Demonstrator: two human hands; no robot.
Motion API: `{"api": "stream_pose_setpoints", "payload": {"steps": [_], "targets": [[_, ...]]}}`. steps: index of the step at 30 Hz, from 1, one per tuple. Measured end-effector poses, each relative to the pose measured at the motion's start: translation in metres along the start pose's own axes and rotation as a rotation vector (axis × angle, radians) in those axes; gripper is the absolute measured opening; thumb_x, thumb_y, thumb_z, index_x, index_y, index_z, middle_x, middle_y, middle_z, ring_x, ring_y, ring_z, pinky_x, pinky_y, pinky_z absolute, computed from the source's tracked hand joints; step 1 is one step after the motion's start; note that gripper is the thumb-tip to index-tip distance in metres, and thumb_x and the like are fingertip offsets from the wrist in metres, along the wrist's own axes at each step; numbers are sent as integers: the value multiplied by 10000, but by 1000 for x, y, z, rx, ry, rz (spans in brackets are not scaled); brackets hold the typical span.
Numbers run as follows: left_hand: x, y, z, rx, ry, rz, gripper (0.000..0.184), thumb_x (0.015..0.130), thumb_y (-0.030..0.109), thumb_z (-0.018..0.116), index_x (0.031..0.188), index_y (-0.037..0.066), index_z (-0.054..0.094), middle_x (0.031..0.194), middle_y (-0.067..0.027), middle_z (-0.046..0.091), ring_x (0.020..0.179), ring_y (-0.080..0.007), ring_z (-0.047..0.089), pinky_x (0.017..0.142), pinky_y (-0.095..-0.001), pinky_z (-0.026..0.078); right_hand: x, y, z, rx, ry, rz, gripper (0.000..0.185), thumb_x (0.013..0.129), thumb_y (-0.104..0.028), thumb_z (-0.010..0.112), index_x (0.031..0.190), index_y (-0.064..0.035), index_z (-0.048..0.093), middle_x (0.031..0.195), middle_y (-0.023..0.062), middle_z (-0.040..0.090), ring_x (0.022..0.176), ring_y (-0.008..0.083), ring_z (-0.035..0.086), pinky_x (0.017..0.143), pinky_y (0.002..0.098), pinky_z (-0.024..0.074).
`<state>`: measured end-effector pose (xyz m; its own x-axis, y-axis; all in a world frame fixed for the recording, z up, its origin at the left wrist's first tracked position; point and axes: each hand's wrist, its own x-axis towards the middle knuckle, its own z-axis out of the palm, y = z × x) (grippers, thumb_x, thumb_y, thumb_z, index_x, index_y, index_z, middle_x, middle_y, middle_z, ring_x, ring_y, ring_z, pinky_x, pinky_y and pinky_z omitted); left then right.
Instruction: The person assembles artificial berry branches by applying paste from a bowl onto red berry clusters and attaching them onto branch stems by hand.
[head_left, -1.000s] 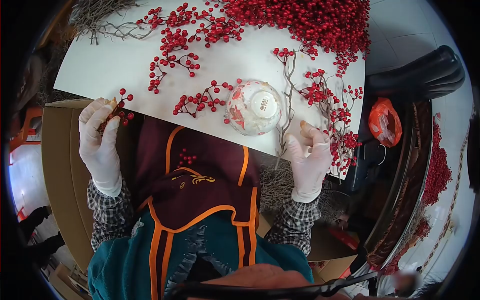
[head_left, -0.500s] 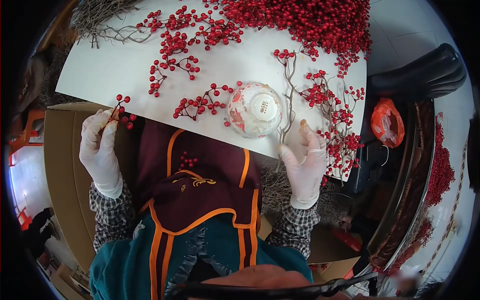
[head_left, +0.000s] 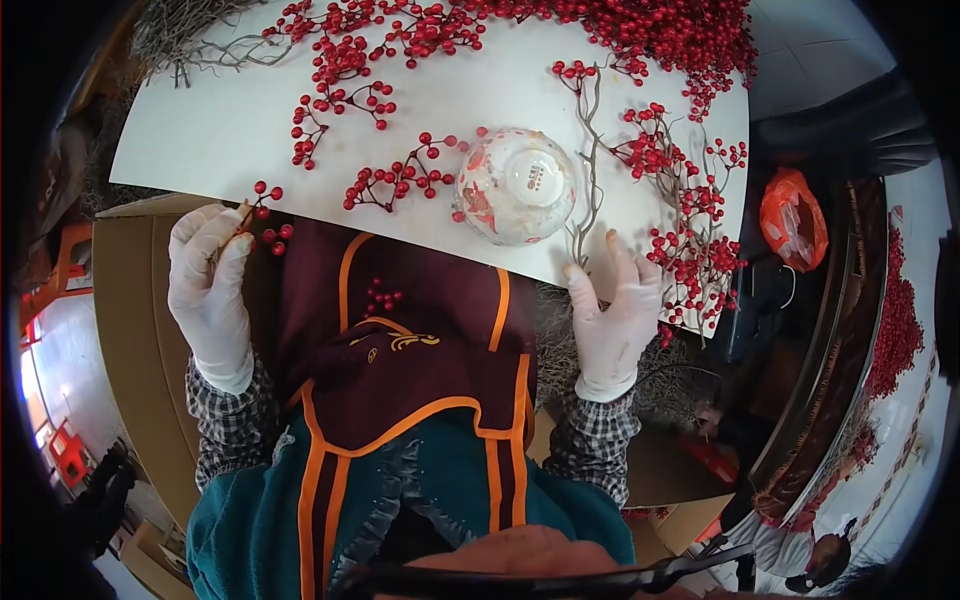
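My left hand (head_left: 208, 300), in a white glove, is closed in a pinch at the table's front left edge. Between its thumb and fingers is a small sprig of red berries (head_left: 279, 234), berries pointing right. My right hand (head_left: 612, 330), gloved as well, rests at the front right edge with thumb and fingers apart. Close to its thumb lies the lower end of a brown twig (head_left: 591, 165), which has red berries at its top. Beside its fingers, on the right, spreads a branch with berries (head_left: 695, 200). An upturned patterned bowl (head_left: 480, 205) sits left of the twig.
Loose berry sprigs (head_left: 395, 180) lie on the white tabletop (head_left: 230, 135), with a large berry heap (head_left: 660, 30) at the back. Bare twigs (head_left: 180, 30) are at back left. A cardboard box (head_left: 140, 330) stands below left; an orange plastic bag (head_left: 795, 220) is at right.
The view has shifted slightly, so the table and bowl appear a little higher. My left hand still pinches the berry sprig; my right hand stays open beside the twig.
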<state>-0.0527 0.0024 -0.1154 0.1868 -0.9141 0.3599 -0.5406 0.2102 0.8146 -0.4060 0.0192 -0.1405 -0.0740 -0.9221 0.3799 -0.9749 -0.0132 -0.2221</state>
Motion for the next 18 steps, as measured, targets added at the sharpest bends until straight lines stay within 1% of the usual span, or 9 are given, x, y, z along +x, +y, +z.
{"api": "stream_pose_setpoints", "payload": {"steps": [4, 5, 8, 9, 10, 12, 13, 14, 18], "targets": [[0, 10, 6, 87, -95, 76, 206, 798, -86, 647, 996, -30, 644, 1065, -117, 555, 1005, -211, 556, 852, -291, 475, -1, -3, 9, 140, -78, 144, 342, 747, -185, 773, 1051, -56, 682, 986, 155, 591, 933, 317, 565, 796, 419, 469], [-1, 11, 8, 66, -98, 78, 209, 790, -85, 647, 993, -34, 649, 1057, -122, 579, 990, -220, 569, 854, -295, 473, -4, 2, 16, 138, 11, 112, 250, 759, -130, 745, 990, -46, 699, 990, 151, 595, 919, 315, 570, 787, 387, 480], [0, 22, 14, -64, -174, -9, 205, 792, -79, 640, 993, -37, 653, 1008, -117, 620, 966, -210, 583, 857, -291, 470, -3, 10, 15, 161, 65, 121, 227, 768, -80, 728, 989, -39, 693, 1005, 148, 598, 927, 307, 580, 797, 361, 486], [3, 26, 14, 42, -232, 41, 190, 799, -71, 631, 983, -35, 659, 946, -105, 648, 922, -199, 606, 829, -286, 480, -8, 13, 21, 430, 123, 187, 203, 778, -6, 705, 979, -27, 687, 994, 139, 602, 930, 258, 603, 780, 324, 492], [0, 33, 18, 3, -237, -83, 186, 787, -55, 654, 972, -28, 666, 910, -97, 652, 865, -192, 621, 768, -283, 494, -7, 8, 18, 566, 123, 261, 205, 778, 13, 702, 980, -23, 685, 989, 131, 603, 928, 239, 605, 777, 313, 495], [-6, 29, 27, 24, -233, 3, 189, 758, -27, 696, 945, -4, 680, 883, -94, 647, 805, -206, 627, 701, -287, 498, 1, -3, 6, 825, 123, 409, 214, 779, 49, 695, 981, -17, 682, 980, 116, 607, 925, 201, 610, 770, 290, 500], [-6, 27, 33, 64, -231, 76, 211, 721, -6, 731, 926, 21, 691, 846, -90, 632, 779, -218, 618, 678, -294, 491, 4, -7, 2, 776, 132, 377, 219, 775, 66, 696, 979, -12, 676, 974, 87, 605, 901, 162, 611, 759, 268, 509], [-7, 30, 40, 21, -220, 49, 208, 694, 7, 747, 891, 49, 697, 806, -74, 609, 771, -232, 602, 685, -314, 479, 7, -8, -1, 706, 124, 300, 222, 774, 65, 697, 979, -18, 677, 980, 85, 603, 895, 167, 612, 763, 271, 509], [-5, 37, 61, 93, -254, 265, 247, 652, 4, 758, 862, 74, 649, 809, -51, 566, 801, -267, 563, 744, -360, 463, 19, -16, 0, 528, 155, 47, 247, 762, 67, 706, 980, -47, 682, 984, 82, 598, 868, 191, 617, 749, 284, 512]]}}
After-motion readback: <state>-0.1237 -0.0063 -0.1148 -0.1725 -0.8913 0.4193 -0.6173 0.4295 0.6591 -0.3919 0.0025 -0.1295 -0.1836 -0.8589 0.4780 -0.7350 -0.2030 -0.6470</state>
